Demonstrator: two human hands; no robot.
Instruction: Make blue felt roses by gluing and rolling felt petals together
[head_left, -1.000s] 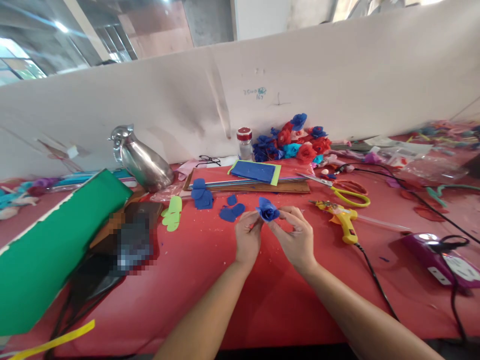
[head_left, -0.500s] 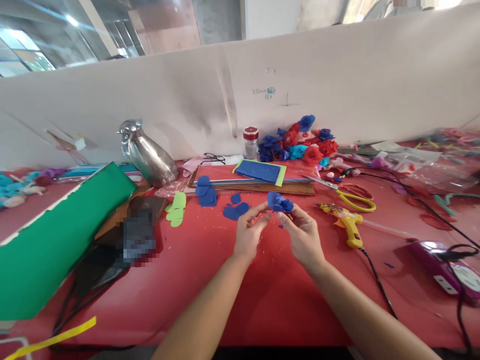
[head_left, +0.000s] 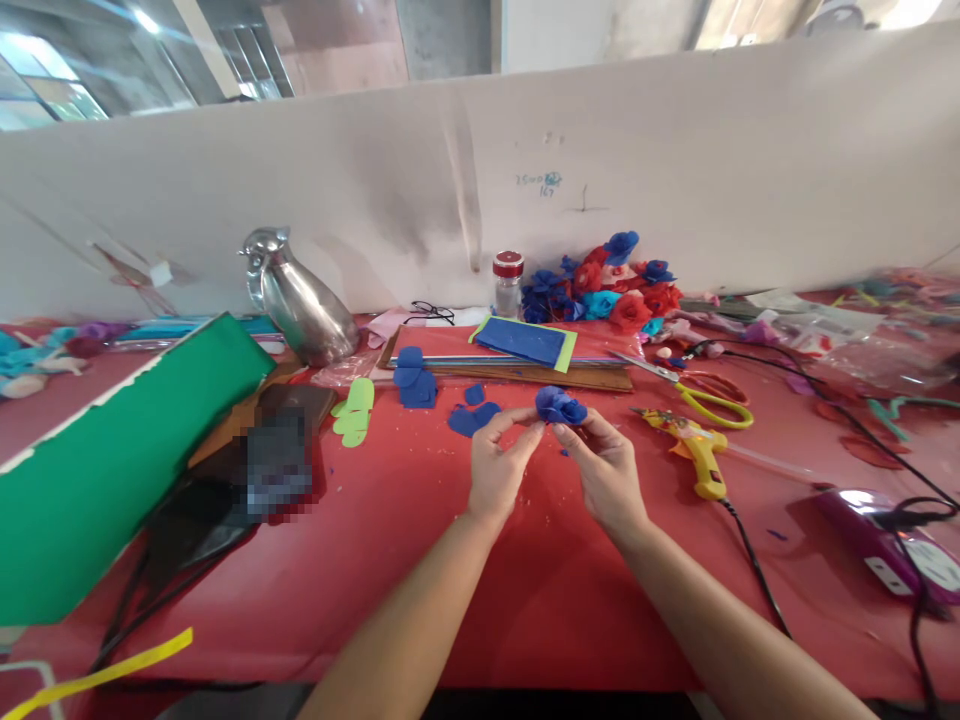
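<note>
Between my two hands is a small blue paper flower, held above the red table. My left hand pinches a petal on the flower's left side. My right hand grips the flower from the right and below, its fingertips partly hidden behind the petals. Just left of the flower lie loose blue petals, and farther left is a stack of blue cut pieces. Light green cut pieces lie beside that stack. To the right of my right hand rests a yellow glue gun.
Yellow-handled scissors lie behind the glue gun. A purple power box with cords sits at the right. A steel jug, a red-lidded jar and a heap of paper flowers stand along the back. A green board fills the left.
The petal at the flower's left has been drawn in against the rest, so the flower looks more compact. The camera view has shifted slightly; both hands stay nearly in place.
</note>
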